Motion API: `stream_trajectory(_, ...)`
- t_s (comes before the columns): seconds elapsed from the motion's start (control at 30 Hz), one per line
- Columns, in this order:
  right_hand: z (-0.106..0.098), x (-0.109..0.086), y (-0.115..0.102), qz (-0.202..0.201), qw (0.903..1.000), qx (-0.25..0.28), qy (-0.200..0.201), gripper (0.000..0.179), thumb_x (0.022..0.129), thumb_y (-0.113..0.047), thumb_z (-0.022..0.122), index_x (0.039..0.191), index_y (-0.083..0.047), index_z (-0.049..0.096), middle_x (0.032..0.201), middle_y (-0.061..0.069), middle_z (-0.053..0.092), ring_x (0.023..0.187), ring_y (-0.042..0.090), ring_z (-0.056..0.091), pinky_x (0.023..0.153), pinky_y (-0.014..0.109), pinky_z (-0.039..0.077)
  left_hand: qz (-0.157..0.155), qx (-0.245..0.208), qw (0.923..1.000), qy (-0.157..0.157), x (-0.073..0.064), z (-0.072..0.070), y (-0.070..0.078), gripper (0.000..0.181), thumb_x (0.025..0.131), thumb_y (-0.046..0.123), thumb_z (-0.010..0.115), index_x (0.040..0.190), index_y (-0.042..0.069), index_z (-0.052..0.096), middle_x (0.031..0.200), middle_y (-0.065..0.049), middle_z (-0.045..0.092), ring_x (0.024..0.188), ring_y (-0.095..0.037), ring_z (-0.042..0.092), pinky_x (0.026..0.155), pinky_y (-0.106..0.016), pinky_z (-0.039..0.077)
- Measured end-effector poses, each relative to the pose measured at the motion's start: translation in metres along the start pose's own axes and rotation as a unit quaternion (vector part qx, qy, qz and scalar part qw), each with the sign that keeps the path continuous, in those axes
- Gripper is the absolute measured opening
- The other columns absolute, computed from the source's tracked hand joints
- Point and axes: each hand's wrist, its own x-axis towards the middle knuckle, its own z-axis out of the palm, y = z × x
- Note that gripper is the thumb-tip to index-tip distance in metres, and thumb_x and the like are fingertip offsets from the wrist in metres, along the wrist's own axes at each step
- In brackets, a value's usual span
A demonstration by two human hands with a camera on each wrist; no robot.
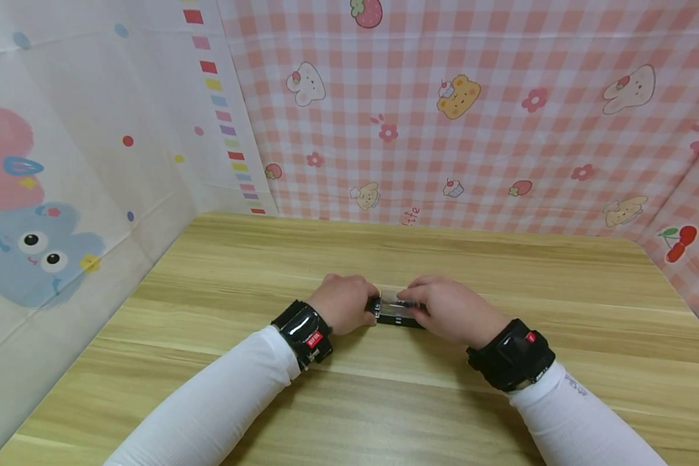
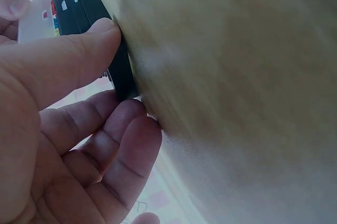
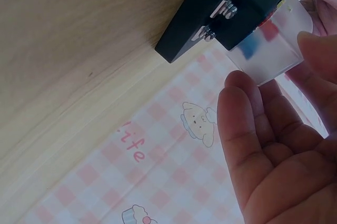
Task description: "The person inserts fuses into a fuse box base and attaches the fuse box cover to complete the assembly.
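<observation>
A small black plastic case [image 1: 389, 320] with metal terminals lies on the table between both hands. My left hand [image 1: 342, 303] grips its left end, thumb [image 2: 89, 50] along the side wall, other fingertips round the end close to the tabletop. A clear plastic cover [image 3: 274, 55], with red and blue showing through it, stands out from the top of the case. My right hand [image 1: 445, 307] pinches this cover between thumb and fingers. Screw-like metal terminals [image 3: 226, 10] show on the case end in the right wrist view.
The wood-grain table [image 1: 349, 401] reaches back to a pink checked cloth [image 1: 419, 149] with cartoon prints. A white printed cloth [image 1: 87, 162] hangs along the left side. Both wrists wear black straps [image 1: 305, 333] over white sleeves.
</observation>
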Motion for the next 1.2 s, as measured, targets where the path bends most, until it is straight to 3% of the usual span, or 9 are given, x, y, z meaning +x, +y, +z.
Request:
stream_trajectory(0.6,0.0003,0.0005,-0.0017,0.003,1.0000,0.007,-0.004,0.025,0.094,-0.009,0.077,0.119,-0.010,0.079,0.109,0.005,0.075,0.095,0.015,0.069,0.085,0.038,0.060,0.003,0.007,1.0000,-0.002,-0.0004,-0.0003,0.0002,0.034,0.090,0.040,0.083,0.117,0.021,0.077,0.112,0.004,0.077,0.097,-0.014,0.069,0.104,-0.048,0.046)
stream_trajectory(0.9,0.0021,0.0017,-0.0011,0.029,0.9993,0.014,-0.016,0.028,0.093,-0.010,0.078,0.121,-0.011,0.078,0.112,0.005,0.077,0.099,0.016,0.070,0.088,0.041,0.060,0.003,0.004,1.0000,-0.005,-0.0001,-0.0003,-0.0002,0.030,0.089,0.040,0.083,0.113,0.022,0.077,0.107,0.006,0.077,0.093,-0.012,0.067,0.104,-0.048,0.045)
stream_trajectory(1.2,0.0028,0.0036,0.0004,0.034,0.9987,0.030,-0.025,0.027,0.092,-0.007,0.079,0.118,-0.013,0.076,0.106,-0.003,0.076,0.094,0.011,0.067,0.089,0.041,0.059,-0.002,0.000,1.0000,-0.006,-0.0008,-0.0011,0.0008,0.032,0.090,0.039,0.083,0.116,0.021,0.077,0.110,0.004,0.077,0.094,-0.013,0.068,0.106,-0.048,0.045)
